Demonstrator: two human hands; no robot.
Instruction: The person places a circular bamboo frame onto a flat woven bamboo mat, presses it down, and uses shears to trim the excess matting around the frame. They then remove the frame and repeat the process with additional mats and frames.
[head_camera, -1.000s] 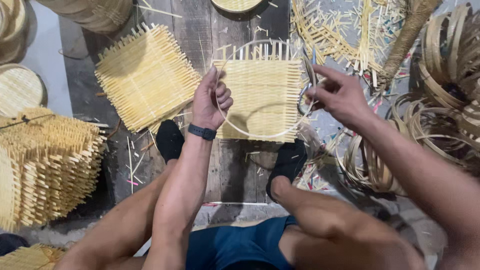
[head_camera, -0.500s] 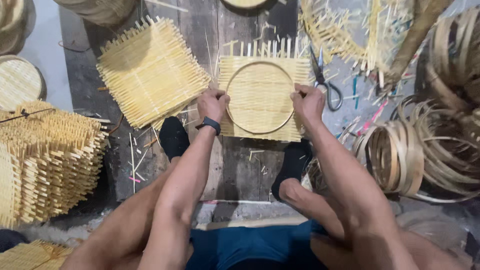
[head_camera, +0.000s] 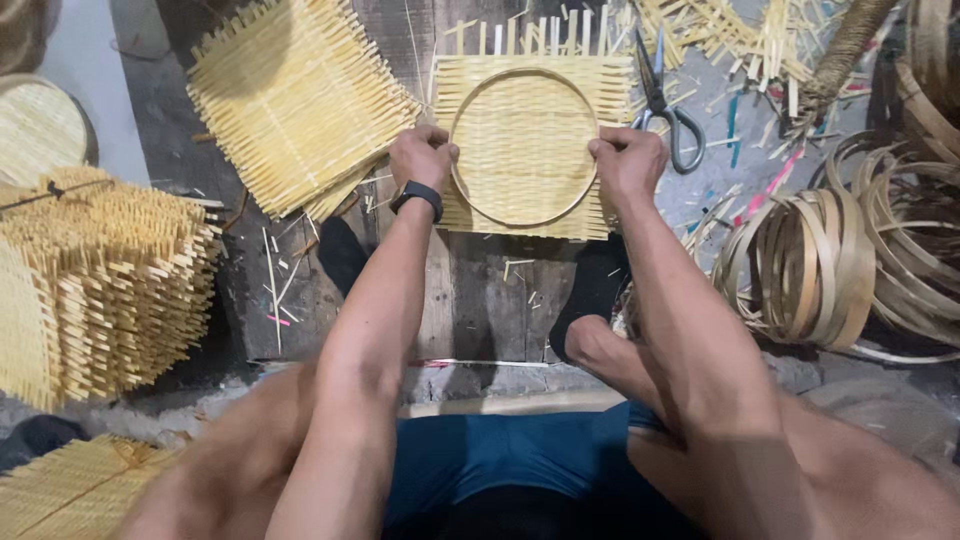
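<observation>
Two hands as half a second ago: left hand and right hand still curled, fingers pinching bamboo ring at opposite sides, pressed flat onto woven mat beside scissors.

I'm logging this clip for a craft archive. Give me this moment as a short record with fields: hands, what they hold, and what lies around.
left hand: grips the left edge of the hoop
right hand: grips the right edge of the hoop
hoop: thin round ring, lying flat on the mat
mat: square, woven, pale strips, on dark boards
scissors: right of the mat, apart from it
second mat: to the left, tilted
stack of mats: far left
coiled strips: right side
</observation>
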